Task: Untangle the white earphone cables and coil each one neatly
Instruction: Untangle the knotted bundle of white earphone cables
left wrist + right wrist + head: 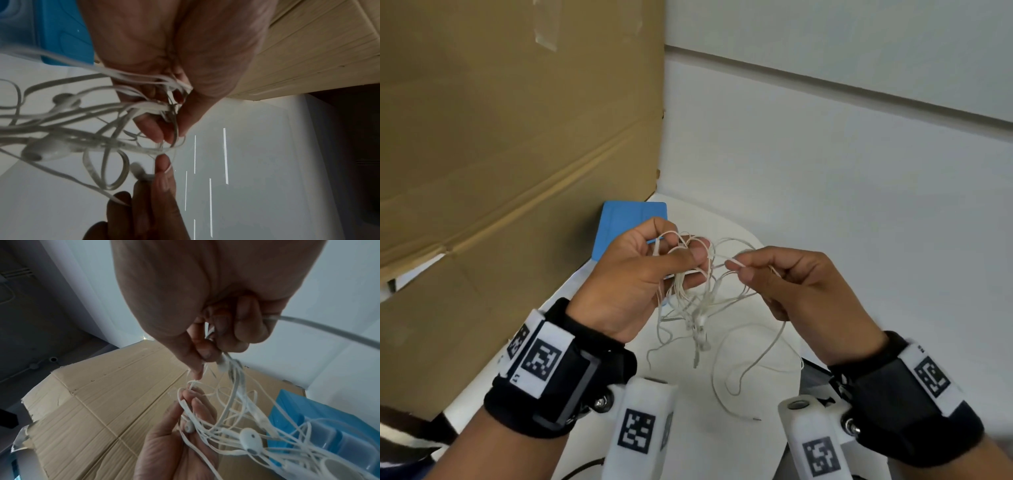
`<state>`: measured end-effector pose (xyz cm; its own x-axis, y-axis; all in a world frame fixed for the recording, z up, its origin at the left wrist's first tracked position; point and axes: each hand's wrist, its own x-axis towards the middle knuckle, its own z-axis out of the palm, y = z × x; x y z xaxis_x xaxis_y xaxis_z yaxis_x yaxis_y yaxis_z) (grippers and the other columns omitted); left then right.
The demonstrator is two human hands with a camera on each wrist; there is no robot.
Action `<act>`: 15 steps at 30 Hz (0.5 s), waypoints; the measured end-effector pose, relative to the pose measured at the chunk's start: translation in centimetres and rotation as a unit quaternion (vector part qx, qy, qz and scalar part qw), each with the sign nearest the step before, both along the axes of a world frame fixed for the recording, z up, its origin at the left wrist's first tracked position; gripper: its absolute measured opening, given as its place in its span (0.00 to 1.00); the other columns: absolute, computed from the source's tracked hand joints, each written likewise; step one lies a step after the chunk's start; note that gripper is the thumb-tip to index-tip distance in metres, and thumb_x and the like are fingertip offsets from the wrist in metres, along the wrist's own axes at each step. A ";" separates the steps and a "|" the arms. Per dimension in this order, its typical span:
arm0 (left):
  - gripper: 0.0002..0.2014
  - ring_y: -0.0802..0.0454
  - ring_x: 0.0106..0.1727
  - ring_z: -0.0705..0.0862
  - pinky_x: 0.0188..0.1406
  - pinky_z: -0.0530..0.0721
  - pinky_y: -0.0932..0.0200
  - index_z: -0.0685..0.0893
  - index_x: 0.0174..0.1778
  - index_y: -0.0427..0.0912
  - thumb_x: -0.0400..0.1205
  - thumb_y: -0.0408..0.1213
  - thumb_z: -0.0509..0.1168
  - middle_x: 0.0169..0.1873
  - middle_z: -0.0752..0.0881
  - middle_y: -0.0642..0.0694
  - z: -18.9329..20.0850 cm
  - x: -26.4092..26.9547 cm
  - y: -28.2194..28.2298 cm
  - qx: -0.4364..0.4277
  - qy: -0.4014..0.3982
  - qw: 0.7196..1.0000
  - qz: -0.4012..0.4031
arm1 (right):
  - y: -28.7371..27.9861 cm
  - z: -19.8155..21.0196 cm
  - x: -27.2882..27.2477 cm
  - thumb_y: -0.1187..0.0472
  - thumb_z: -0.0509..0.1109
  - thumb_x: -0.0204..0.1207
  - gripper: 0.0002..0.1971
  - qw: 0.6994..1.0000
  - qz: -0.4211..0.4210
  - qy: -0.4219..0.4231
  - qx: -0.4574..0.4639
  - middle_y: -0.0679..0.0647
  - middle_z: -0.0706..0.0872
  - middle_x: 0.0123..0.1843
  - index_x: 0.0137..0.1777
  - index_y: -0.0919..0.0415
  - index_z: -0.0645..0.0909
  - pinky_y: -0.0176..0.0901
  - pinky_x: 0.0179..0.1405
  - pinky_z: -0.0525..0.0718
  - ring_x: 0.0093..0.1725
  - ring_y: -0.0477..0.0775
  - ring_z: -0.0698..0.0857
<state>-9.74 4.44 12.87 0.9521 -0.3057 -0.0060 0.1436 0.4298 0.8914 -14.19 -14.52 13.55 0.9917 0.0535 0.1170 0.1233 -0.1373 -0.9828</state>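
A tangle of white earphone cables (698, 301) hangs in the air between both hands, above the white table (688, 438). My left hand (654, 263) grips a bunch of loops with curled fingers and thumb (174, 107). My right hand (750, 267) pinches one strand between thumb and forefinger (205, 353), close beside the left. Loose ends and an earbud (251, 439) dangle below; a second earbud (47, 149) shows in the left wrist view. One long strand (756, 363) trails down to the tabletop.
A large cardboard box (500, 154) stands upright at the left. A blue tray (619, 226) lies behind the hands on the table. A white wall (859, 171) rises at the right and rear.
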 end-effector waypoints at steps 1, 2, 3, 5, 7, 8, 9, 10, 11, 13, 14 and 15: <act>0.13 0.48 0.32 0.87 0.30 0.86 0.62 0.72 0.32 0.41 0.66 0.27 0.72 0.38 0.89 0.40 0.0 -0.1 -0.1 0.002 -0.006 1.000 -0.003 | 0.0 0.0 0.0 0.70 0.73 0.75 0.05 1.000 -0.004 -0.007 0.004 0.44 0.84 0.26 0.47 0.69 0.90 0.22 0.22 0.70 0.21 0.38 0.75; 0.13 0.48 0.32 0.88 0.30 0.86 0.62 0.72 0.33 0.41 0.65 0.27 0.72 0.38 0.89 0.40 0.0 -0.2 -0.2 0.004 -0.012 1.000 -0.003 | 0.1 0.0 -0.1 0.68 0.74 0.73 0.06 1.000 -0.008 -0.014 0.006 0.46 0.85 0.26 0.45 0.70 0.90 0.22 0.23 0.70 0.21 0.38 0.76; 0.13 0.49 0.32 0.88 0.31 0.87 0.62 0.72 0.33 0.40 0.65 0.27 0.72 0.38 0.89 0.39 0.0 -0.3 -0.2 0.007 -0.017 1.000 -0.002 | 0.1 -0.1 -0.1 0.63 0.76 0.70 0.08 1.000 -0.014 -0.022 0.005 0.49 0.85 0.27 0.43 0.70 0.90 0.22 0.23 0.70 0.20 0.39 0.75; 0.13 0.48 0.33 0.89 0.32 0.87 0.62 0.73 0.34 0.39 0.63 0.27 0.72 0.39 0.90 0.38 0.0 -0.4 -0.4 0.017 -0.022 1.000 0.001 | 0.1 -0.1 -0.2 0.59 0.76 0.67 0.11 0.999 -0.027 -0.029 0.007 0.51 0.86 0.27 0.41 0.69 0.91 0.23 0.23 0.69 0.20 0.39 0.74; 0.14 0.46 0.37 0.90 0.33 0.88 0.62 0.73 0.33 0.39 0.62 0.27 0.73 0.41 0.90 0.38 -0.2 -0.3 -0.5 0.029 -0.021 0.999 0.005 | -0.1 -0.2 -0.1 0.64 0.77 0.69 0.07 0.999 -0.038 -0.027 0.011 0.46 0.86 0.26 0.42 0.70 0.90 0.22 0.23 0.70 0.20 0.38 0.76; 0.14 0.45 0.39 0.90 0.32 0.88 0.62 0.73 0.33 0.40 0.63 0.26 0.73 0.42 0.91 0.38 -0.2 -0.2 -0.5 0.032 -0.019 0.999 0.007 | -0.2 -0.2 -0.1 0.67 0.76 0.71 0.05 0.999 -0.042 -0.026 0.012 0.44 0.86 0.25 0.43 0.70 0.90 0.22 0.23 0.71 0.20 0.38 0.77; 0.13 0.45 0.40 0.90 0.32 0.88 0.62 0.73 0.32 0.40 0.64 0.24 0.72 0.42 0.91 0.38 -0.2 -0.2 -0.6 0.036 -0.017 0.999 0.010 | -0.2 -0.2 -0.2 0.70 0.76 0.71 0.04 0.999 -0.044 -0.027 0.015 0.43 0.86 0.25 0.44 0.71 0.90 0.21 0.24 0.72 0.20 0.38 0.78; 0.14 0.45 0.41 0.90 0.31 0.88 0.62 0.73 0.32 0.40 0.67 0.22 0.72 0.42 0.91 0.38 -0.2 -0.2 -0.6 0.040 -0.016 0.999 0.015 | -0.2 -0.1 -0.3 0.70 0.76 0.71 0.04 0.998 -0.047 -0.028 0.019 0.43 0.86 0.25 0.44 0.71 0.90 0.21 0.24 0.72 0.20 0.38 0.78; 0.14 0.45 0.40 0.90 0.31 0.88 0.62 0.73 0.32 0.40 0.69 0.20 0.71 0.41 0.91 0.38 -0.2 -0.2 -0.6 0.045 -0.014 0.999 0.022 | -0.2 -0.1 -0.3 0.71 0.76 0.71 0.04 0.998 -0.048 -0.030 0.022 0.44 0.87 0.26 0.43 0.71 0.90 0.21 0.24 0.72 0.20 0.38 0.78; 0.15 0.46 0.38 0.90 0.31 0.88 0.61 0.73 0.32 0.40 0.71 0.18 0.70 0.40 0.91 0.38 -0.4 -0.4 -0.6 0.052 -0.008 0.998 0.034 | -0.1 -0.2 -0.3 0.70 0.77 0.70 0.03 0.998 -0.053 -0.028 0.015 0.48 0.88 0.27 0.42 0.71 0.90 0.22 0.24 0.72 0.20 0.38 0.77; 0.15 0.47 0.38 0.90 0.31 0.88 0.61 0.73 0.32 0.39 0.71 0.18 0.70 0.40 0.91 0.39 -0.4 -0.5 -0.6 0.056 -0.006 0.998 0.036 | -0.1 -0.4 -0.4 0.70 0.78 0.70 0.03 0.998 -0.057 -0.028 0.012 0.49 0.88 0.28 0.41 0.70 0.90 0.22 0.24 0.71 0.20 0.39 0.77; 0.15 0.47 0.38 0.91 0.31 0.88 0.61 0.73 0.32 0.39 0.72 0.18 0.70 0.40 0.91 0.39 -0.4 -0.5 -0.7 0.058 -0.005 0.998 0.037 | -0.1 -0.5 -0.4 0.70 0.78 0.70 0.02 0.997 -0.063 -0.029 0.013 0.51 0.87 0.28 0.40 0.70 0.90 0.22 0.23 0.71 0.20 0.39 0.76</act>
